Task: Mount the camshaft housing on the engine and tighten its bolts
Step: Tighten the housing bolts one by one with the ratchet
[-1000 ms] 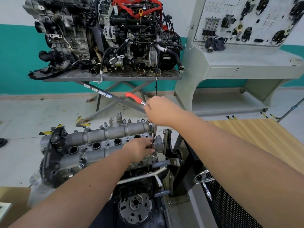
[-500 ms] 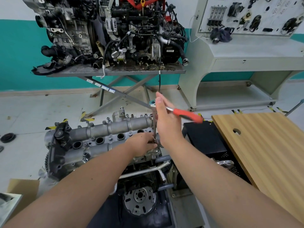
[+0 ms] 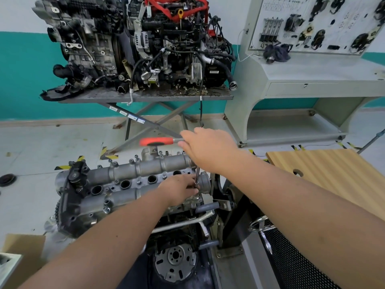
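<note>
Right hand is over the top of the red-handled ratchet wrench, fingers mostly straight across its head, so whether it truly clasps the tool I cannot tell; the handle is blurred and points left. Left hand is down at the right end of the engine, fingertips pinching the slim steel extension bar low on its shaft. The risk from here, I'd judge: with a long bar and a loose top hold, the socket could tip off the bolt head, rounding it or pinching the steadying fingers. The ribbed grey cast-aluminium camshaft housing sits seated along the top of the engine on its stand, long axis left to right, dark round wells down the middle, small bolt heads standing along both edges
</note>
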A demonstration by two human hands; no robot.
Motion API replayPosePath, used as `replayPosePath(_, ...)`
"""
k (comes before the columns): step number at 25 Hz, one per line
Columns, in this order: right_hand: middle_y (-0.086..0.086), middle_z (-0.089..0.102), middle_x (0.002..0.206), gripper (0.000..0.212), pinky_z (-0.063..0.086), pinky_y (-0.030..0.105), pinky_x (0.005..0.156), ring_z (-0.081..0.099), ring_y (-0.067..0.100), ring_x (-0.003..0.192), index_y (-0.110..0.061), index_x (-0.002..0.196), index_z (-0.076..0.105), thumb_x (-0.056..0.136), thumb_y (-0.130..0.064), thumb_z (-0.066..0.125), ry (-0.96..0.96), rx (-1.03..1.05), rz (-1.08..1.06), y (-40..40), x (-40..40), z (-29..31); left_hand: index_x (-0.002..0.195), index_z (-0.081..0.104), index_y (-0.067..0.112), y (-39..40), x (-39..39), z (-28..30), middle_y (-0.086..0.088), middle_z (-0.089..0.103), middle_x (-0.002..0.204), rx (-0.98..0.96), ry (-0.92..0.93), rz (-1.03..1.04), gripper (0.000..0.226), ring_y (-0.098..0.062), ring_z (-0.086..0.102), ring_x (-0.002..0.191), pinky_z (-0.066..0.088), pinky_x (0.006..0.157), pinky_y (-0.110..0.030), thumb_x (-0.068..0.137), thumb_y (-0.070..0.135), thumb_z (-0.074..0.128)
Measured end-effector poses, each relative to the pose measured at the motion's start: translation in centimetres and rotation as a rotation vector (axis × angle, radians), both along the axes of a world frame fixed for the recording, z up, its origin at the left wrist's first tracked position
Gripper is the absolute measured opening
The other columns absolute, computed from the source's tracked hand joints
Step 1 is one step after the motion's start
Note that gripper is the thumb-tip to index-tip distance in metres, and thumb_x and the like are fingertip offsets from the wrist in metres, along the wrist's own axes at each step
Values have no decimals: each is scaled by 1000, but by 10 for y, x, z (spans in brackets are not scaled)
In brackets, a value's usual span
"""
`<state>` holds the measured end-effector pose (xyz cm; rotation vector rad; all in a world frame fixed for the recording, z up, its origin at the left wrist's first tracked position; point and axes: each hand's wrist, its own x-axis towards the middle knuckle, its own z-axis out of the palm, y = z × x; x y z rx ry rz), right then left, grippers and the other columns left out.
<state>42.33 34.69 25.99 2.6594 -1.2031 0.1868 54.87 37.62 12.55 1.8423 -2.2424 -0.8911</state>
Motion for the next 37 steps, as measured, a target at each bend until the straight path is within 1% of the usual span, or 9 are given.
replayPosePath(2, 4, 61, 84, 29, 49, 39, 64, 59, 26, 73, -15, 94, 51, 107, -32, 32, -77, 276, -147, -8, 4, 14, 115, 67, 18, -1, 1, -1, 16, 39, 154, -2, 3, -24, 27, -16, 59, 107, 49, 94, -39, 102, 36, 52)
replayPosePath(6, 7, 74, 73, 12, 52, 31, 65, 74, 24, 73, -7, 105, 52, 102, -10, 41, -1223, 1220, -458, -1, 11, 10, 115, 67, 17, -2, 2, -5, 11, 47, 149, -22, 18, -17, 27, -20, 57, 115, 47, 98, -40, 101, 37, 54)
replayPosePath(11, 5, 61, 92, 18, 43, 28, 74, 58, 13, 76, -21, 87, 53, 98, -9, 60, -2254, 1197, -358, 10, 13, -21, 116, 65, 17, -3, 0, -6, 0, 59, 137, -61, 15, -14, 25, -21, 60, 105, 42, 85, -34, 101, 34, 55)
replayPosePath(15, -18, 60, 119, 30, 52, 20, 82, 61, -5, 89, -34, 131, 61, 102, -35, 54, -1806, 815, -247, 26, 10, -42, 116, 66, 18, -2, 3, -9, 4, 62, 124, -71, 46, -29, 23, -15, 57, 93, 44, 82, -34, 100, 31, 55)
replayPosePath(19, -12, 45, 150, 29, 41, 29, 111, 46, 11, 137, -34, 127, 64, 101, -32, 51, -1356, 294, -20, 31, 4, -58, 115, 68, 19, -1, 3, -13, 4, 62, 131, -88, 77, -19, 22, -21, 61, 110, 49, 97, -42, 98, 31, 60)
replayPosePath(23, 16, 69, 108, 26, 51, 48, 82, 63, 39, 101, -5, 103, 73, 82, 3, 62, -713, -217, 170, 14, -13, -52, 126, 63, 20, -3, 4, -17, 3, 57, 137, -29, 85, 44, 40, -22, 55, 124, 45, 105, -41, 88, 32, 72)
replayPosePath(29, 2, 57, 94, 52, 34, 36, 68, 54, 25, 85, -18, 109, 58, 102, -54, 22, -85, -101, -105, 18, 2, -11, 125, 66, 27, -4, 2, -11, 12, 48, 147, -59, -25, -25, 31, -17, 49, 128, 41, 104, -34, 94, 30, 62)
replayPosePath(32, 5, 63, 88, 38, 49, 38, 65, 61, 28, 77, -12, 105, 59, 107, -37, 30, -151, 182, -263, 7, 8, 7, 106, 68, 23, -3, 2, -12, 7, 50, 145, -49, 12, -23, 17, -20, 52, 123, 43, 100, -36, 99, 34, 56)
replayPosePath(37, 4, 72, 71, 10, 47, 28, 61, 72, 20, 71, -9, 104, 53, 102, -10, 43, -1532, 1319, -453, 15, 13, 3, 106, 67, 18, -2, 3, -12, 4, 57, 133, -67, 29, -40, 22, -23, 55, 119, 44, 97, -39, 101, 34, 54)
